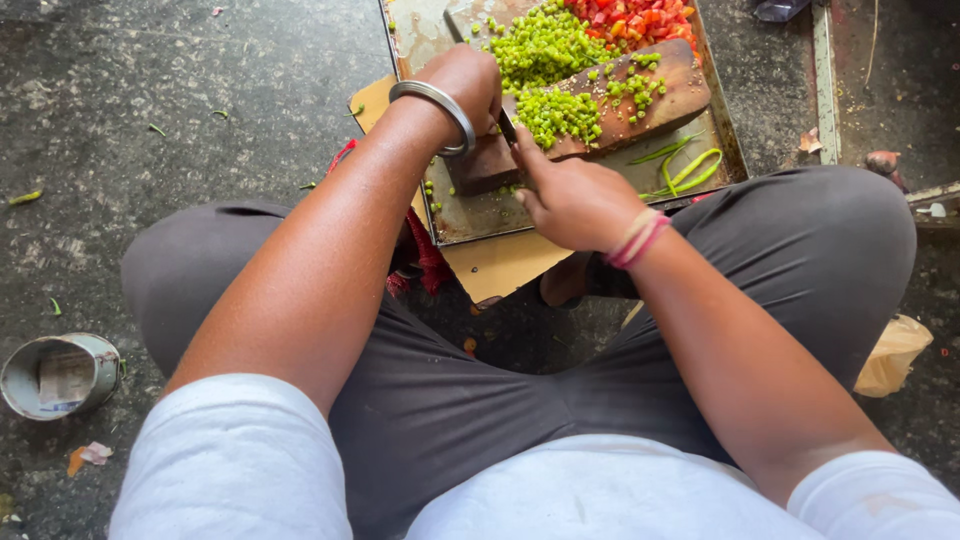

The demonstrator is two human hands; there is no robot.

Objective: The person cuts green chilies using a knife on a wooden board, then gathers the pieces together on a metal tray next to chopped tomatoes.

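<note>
On the wooden chopping board [640,105] inside the metal tray [725,130], the right hand [575,200] closes around a knife handle, mostly hidden. The left hand [465,85] curls over the chopped green chillies [555,112]: light, loose, slippery bits, best gathered by scooping.

Round metal tin [58,374] lying on the floor [150,80] at lower left, pale paper label inside (partly crumpled), crumpled tan paper bag [893,355] at right
</note>
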